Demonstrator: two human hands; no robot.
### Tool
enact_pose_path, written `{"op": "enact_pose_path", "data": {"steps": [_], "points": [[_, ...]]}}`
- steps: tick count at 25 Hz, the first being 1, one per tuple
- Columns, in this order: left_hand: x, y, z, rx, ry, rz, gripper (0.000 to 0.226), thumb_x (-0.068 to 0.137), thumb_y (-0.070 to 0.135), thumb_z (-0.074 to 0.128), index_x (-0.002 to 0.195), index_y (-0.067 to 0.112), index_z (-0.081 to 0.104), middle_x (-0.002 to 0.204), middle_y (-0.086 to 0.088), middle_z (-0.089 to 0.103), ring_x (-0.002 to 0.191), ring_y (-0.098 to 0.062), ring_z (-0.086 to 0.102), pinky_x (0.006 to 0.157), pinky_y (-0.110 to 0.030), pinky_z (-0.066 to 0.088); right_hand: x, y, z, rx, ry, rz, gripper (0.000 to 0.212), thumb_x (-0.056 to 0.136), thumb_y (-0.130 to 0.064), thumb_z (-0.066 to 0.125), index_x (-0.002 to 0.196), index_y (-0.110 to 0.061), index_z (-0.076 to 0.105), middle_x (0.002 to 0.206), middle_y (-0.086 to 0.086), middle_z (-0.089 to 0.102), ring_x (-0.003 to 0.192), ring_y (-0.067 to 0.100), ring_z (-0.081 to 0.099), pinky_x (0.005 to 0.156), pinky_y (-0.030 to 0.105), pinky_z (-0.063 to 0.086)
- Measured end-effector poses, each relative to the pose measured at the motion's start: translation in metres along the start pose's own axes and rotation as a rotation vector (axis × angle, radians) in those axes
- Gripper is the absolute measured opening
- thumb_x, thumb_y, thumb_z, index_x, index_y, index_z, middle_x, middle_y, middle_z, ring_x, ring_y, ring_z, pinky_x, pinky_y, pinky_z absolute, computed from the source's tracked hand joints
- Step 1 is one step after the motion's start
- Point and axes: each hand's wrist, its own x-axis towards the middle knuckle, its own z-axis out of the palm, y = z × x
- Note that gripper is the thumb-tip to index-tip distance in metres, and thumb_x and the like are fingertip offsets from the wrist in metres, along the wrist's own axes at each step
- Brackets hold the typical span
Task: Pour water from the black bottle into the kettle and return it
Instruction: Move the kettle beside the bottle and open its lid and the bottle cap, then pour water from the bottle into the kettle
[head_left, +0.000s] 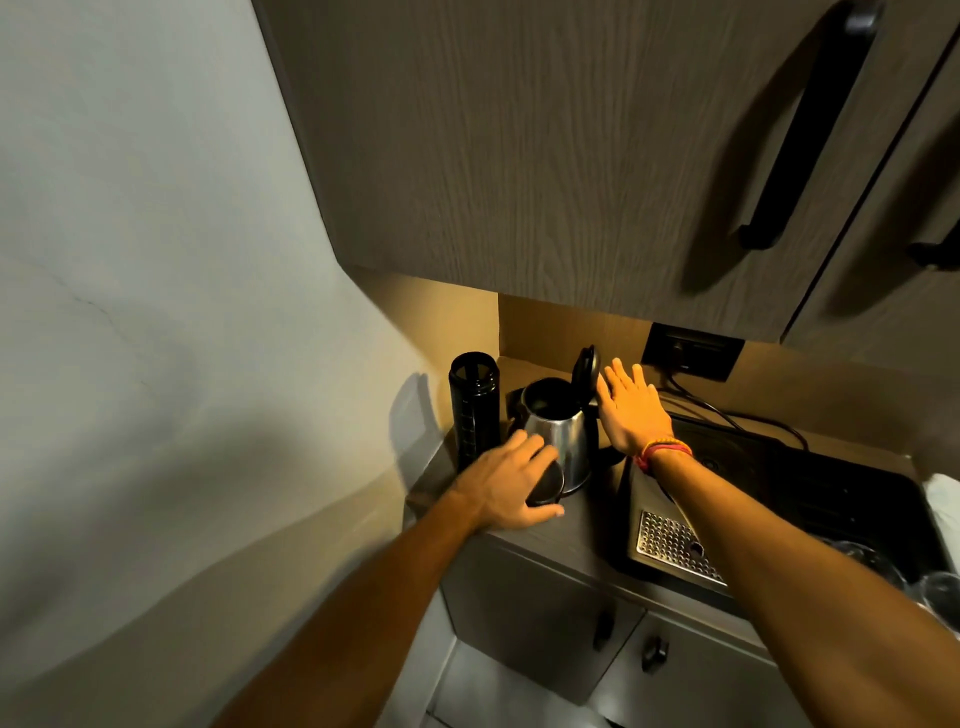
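A tall black bottle (474, 405) stands upright without its cap at the back left corner of the counter, against the wall. Right beside it sits a steel kettle (558, 436) with its black lid (586, 371) flipped up. My left hand (511, 488) rests on the counter in front of the kettle, fingers closed around a round black cap (545, 486). My right hand (631, 405) hovers flat and open just right of the raised lid, fingertips close to it, holding nothing.
A black sink (810, 499) with a perforated metal drain tray (670, 545) lies to the right. Clear glasses (935, 592) stand at the right edge. A wall socket (691, 351) with a cable is behind the kettle. Upper cabinets (571, 156) hang low overhead.
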Motion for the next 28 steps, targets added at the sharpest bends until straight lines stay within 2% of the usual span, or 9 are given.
{"op": "enact_pose_path", "data": {"steps": [4, 9, 13, 17, 19, 21, 25, 28], "points": [[-0.016, 0.017, 0.045, -0.039, -0.203, -0.172, 0.071, 0.083, 0.056, 0.066, 0.135, 0.012, 0.044, 0.128, -0.011, 0.044, 0.116, -0.028, 0.041, 0.089, -0.046, 0.052, 0.002, -0.001, -0.001, 0.016, -0.011, 0.0, 0.058, 0.101, -0.034, 0.021, 0.155, -0.013, 0.015, 0.166, 0.01, 0.004, 0.152, 0.037, -0.001, 0.121, 0.054, 0.01], [-0.01, 0.036, 0.063, -0.132, -0.284, -0.388, 0.079, 0.084, 0.046, 0.073, 0.145, 0.013, 0.036, 0.141, -0.015, 0.032, 0.129, -0.037, 0.034, 0.1, -0.051, 0.047, 0.001, 0.002, 0.0, -0.076, -0.037, -0.039, 0.058, 0.1, -0.03, 0.029, 0.153, -0.011, 0.017, 0.164, 0.016, 0.009, 0.15, 0.044, 0.004, 0.118, 0.06, 0.018], [-0.001, 0.047, 0.07, -0.149, -0.328, -0.436, 0.079, 0.086, 0.037, 0.074, 0.149, 0.015, 0.031, 0.151, -0.019, 0.025, 0.136, -0.04, 0.029, 0.105, -0.052, 0.043, 0.001, 0.001, 0.001, -0.084, -0.036, -0.056, 0.058, 0.1, -0.027, 0.031, 0.153, -0.011, 0.015, 0.162, 0.019, 0.015, 0.148, 0.047, 0.008, 0.116, 0.063, 0.021], [-0.006, 0.047, 0.075, -0.139, -0.317, -0.441, 0.084, 0.088, 0.036, 0.072, 0.154, 0.021, 0.023, 0.152, -0.017, 0.022, 0.137, -0.039, 0.03, 0.106, -0.052, 0.043, 0.001, 0.001, 0.002, -0.104, -0.028, -0.077, 0.059, 0.099, -0.026, 0.035, 0.153, -0.01, 0.016, 0.16, 0.022, 0.022, 0.147, 0.048, 0.012, 0.114, 0.063, 0.025], [-0.012, 0.041, 0.07, -0.168, -0.225, -0.458, 0.083, 0.088, 0.042, 0.071, 0.153, 0.02, 0.025, 0.148, -0.014, 0.024, 0.134, -0.035, 0.035, 0.104, -0.049, 0.045, 0.001, 0.002, 0.003, -0.098, -0.028, -0.073, 0.059, 0.099, -0.026, 0.035, 0.153, -0.01, 0.016, 0.16, 0.021, 0.021, 0.147, 0.048, 0.012, 0.115, 0.062, 0.024], [-0.016, 0.033, 0.056, -0.219, -0.058, -0.46, 0.072, 0.09, 0.047, 0.065, 0.147, 0.015, 0.036, 0.14, -0.011, 0.033, 0.125, -0.029, 0.043, 0.097, -0.041, 0.05, 0.002, 0.002, 0.004, -0.09, -0.025, -0.069, 0.059, 0.099, -0.026, 0.033, 0.153, -0.01, 0.015, 0.161, 0.021, 0.02, 0.148, 0.048, 0.011, 0.116, 0.062, 0.022], [-0.008, 0.011, 0.009, -0.215, 0.448, -0.448, 0.048, 0.093, 0.047, 0.062, 0.128, 0.015, 0.057, 0.119, -0.008, 0.048, 0.106, -0.02, 0.05, 0.079, -0.03, 0.053, 0.004, 0.001, 0.008, -0.02, -0.006, -0.1, 0.058, 0.1, -0.027, 0.029, 0.154, -0.01, 0.014, 0.162, 0.019, 0.018, 0.148, 0.046, 0.01, 0.117, 0.062, 0.021], [0.007, -0.011, -0.029, -0.181, 0.726, -0.541, 0.054, 0.087, 0.054, 0.064, 0.126, 0.019, 0.052, 0.122, -0.004, 0.046, 0.109, -0.02, 0.049, 0.084, -0.027, 0.044, 0.004, -0.001, 0.009, 0.092, -0.023, -0.099, 0.059, 0.101, -0.029, 0.03, 0.155, -0.014, 0.01, 0.163, 0.017, 0.014, 0.15, 0.044, 0.006, 0.119, 0.062, 0.017]]}}
